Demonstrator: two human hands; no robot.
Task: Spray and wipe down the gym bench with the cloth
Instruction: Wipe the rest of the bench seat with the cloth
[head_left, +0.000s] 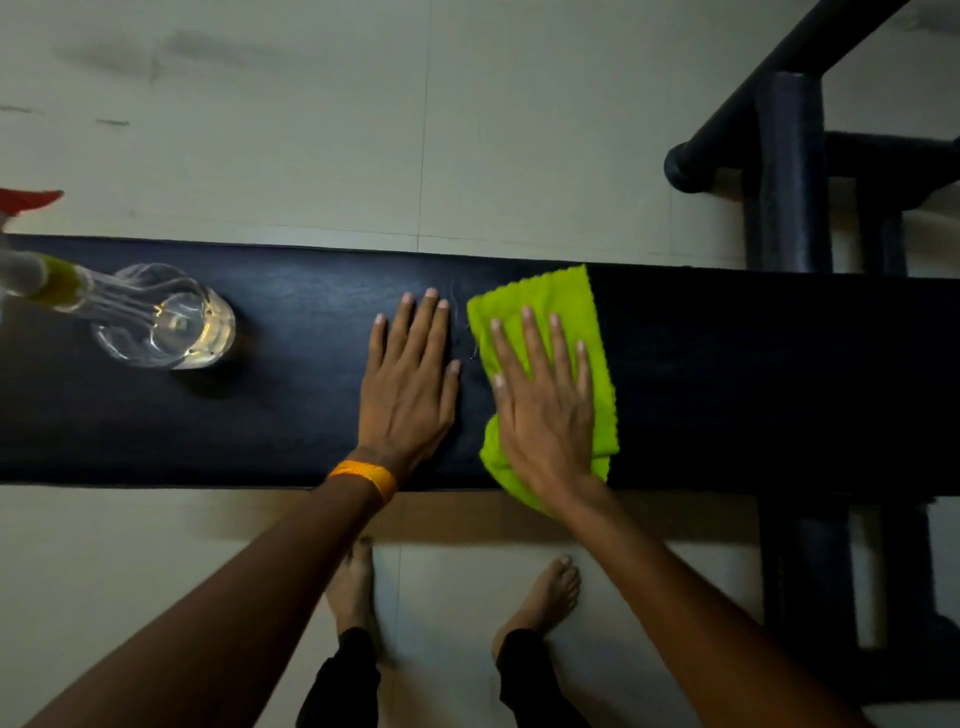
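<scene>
Black vinyl covers the gym bench (727, 374), and we see its long axis running straight across the view from left to right, with pale floor tiles (311, 130) above and below it. Our right hand (545, 410) lies flat, fingers spread and pointing away from us, pressing the lime-green cloth (561, 296) onto the pad just right of centre; the palm bears down on it rather than pinching it. The cloth is folded into a rough rectangle whose longer side crosses the bench, its near corner hanging over the edge closest to us. Our left hand (410, 384) rests open and flat on the bare pad just beside the cloth, holding nothing, an orange band (366, 475) at the wrist. Well to the left the clear spray bottle (161, 322) stands on the pad, its red trigger (28, 200) at the frame's edge. A dark frame (789, 176) stands at upper right.
</scene>
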